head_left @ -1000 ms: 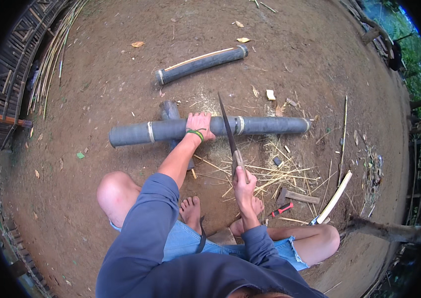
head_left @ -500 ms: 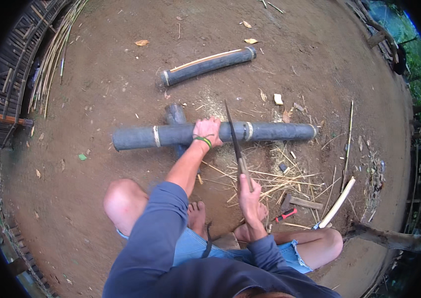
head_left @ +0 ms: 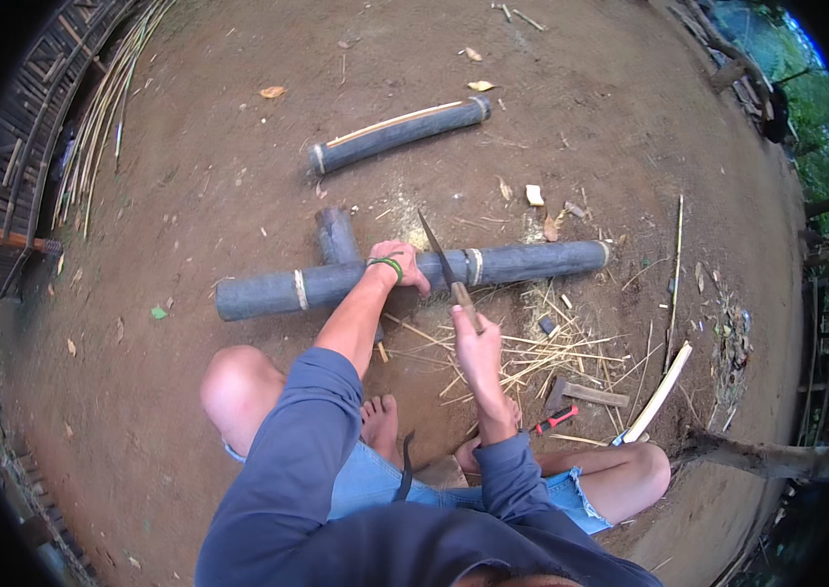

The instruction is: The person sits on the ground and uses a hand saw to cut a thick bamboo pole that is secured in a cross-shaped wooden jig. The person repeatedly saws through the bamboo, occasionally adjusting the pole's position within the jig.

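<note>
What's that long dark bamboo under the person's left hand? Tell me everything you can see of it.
The long bamboo is a thick, dark grey, round length with pale rings around it; it looks woody and dull. It lies crosswise before the person, its right end slightly farther away, and crosses over a shorter dark piece on the dirt. The left hand lies over it near the middle. Just right of that, a saw crosses it; whether the teeth bite is unclear.

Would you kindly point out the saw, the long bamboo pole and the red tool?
Saw (head_left: 446, 264): head view, on its blade.
Long bamboo pole (head_left: 537, 261): head view, section right of the saw.
Red tool (head_left: 557, 419): head view, its middle.
</note>
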`<move>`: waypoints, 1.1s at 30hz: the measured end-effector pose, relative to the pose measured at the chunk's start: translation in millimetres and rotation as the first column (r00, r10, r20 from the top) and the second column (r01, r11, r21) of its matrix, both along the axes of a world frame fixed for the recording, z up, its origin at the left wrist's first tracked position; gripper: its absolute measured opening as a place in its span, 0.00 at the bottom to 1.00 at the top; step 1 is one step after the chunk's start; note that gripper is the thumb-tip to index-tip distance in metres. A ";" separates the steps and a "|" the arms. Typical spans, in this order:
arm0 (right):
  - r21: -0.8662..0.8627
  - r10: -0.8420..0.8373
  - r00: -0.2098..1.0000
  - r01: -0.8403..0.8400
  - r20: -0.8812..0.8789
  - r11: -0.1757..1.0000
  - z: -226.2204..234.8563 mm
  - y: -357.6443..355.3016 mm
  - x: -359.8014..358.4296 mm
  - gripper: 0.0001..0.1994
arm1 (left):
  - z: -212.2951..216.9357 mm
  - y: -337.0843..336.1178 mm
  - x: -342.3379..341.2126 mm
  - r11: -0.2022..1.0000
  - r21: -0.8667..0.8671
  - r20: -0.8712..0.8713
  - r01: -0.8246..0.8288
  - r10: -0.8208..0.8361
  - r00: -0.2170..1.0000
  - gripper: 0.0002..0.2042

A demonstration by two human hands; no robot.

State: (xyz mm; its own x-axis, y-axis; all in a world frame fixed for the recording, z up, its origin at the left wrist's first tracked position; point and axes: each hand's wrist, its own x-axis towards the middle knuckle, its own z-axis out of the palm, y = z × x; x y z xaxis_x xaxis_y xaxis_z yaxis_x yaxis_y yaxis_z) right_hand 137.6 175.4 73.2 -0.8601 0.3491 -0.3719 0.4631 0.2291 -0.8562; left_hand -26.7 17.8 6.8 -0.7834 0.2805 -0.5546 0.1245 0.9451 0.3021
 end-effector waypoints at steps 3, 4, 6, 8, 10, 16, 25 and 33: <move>0.050 0.018 1.000 -0.019 0.011 0.999 -1.6 11.4 12.9 0.22 | -5.3 0.6 17.9 1.000 0.013 -0.009 -0.016 0.016 1.000 0.37; 0.069 0.033 0.998 -0.030 -0.044 0.997 -25.0 17.9 23.5 0.22 | -7.9 0.2 19.9 1.000 0.007 -0.033 -0.022 0.022 0.999 0.37; -0.026 0.006 0.984 -0.010 -0.180 1.000 -97.6 31.0 55.0 0.20 | -10.3 -2.1 17.0 1.000 0.011 -0.030 -0.003 0.003 1.000 0.38; 0.156 0.009 0.924 0.055 -0.382 0.986 -174.0 43.1 85.2 0.18 | -14.3 12.1 18.9 0.996 0.064 -0.118 0.067 -0.059 0.991 0.37; 0.174 -0.026 0.911 0.107 -0.412 0.979 -192.0 32.6 91.8 0.18 | -12.5 22.3 27.6 0.995 0.073 -0.198 0.062 -0.047 0.979 0.36; 0.029 0.092 0.993 -0.090 -0.069 0.995 -27.5 16.7 -4.7 0.22 | -39.9 13.7 47.6 0.993 -0.062 -0.431 -0.096 0.060 0.900 0.35; 0.062 0.009 0.970 0.006 -0.243 0.998 -101.4 33.0 47.1 0.21 | -46.5 23.9 62.8 0.997 -0.067 -0.520 -0.025 -0.013 0.854 0.32; 0.036 0.041 0.958 -0.032 -0.283 0.999 -177.8 37.1 69.8 0.16 | -27.8 14.0 46.9 0.999 0.001 -0.352 0.043 -0.040 0.935 0.34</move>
State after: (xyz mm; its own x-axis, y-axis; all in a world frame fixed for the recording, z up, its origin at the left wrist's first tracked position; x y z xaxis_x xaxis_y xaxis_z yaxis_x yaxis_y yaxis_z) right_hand 207.4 212.5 -104.6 -0.9410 0.3232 -0.1005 0.1934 0.2700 -0.9432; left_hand 20.3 31.7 -21.0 -0.9156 0.3204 -0.2430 0.2634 0.9344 0.2398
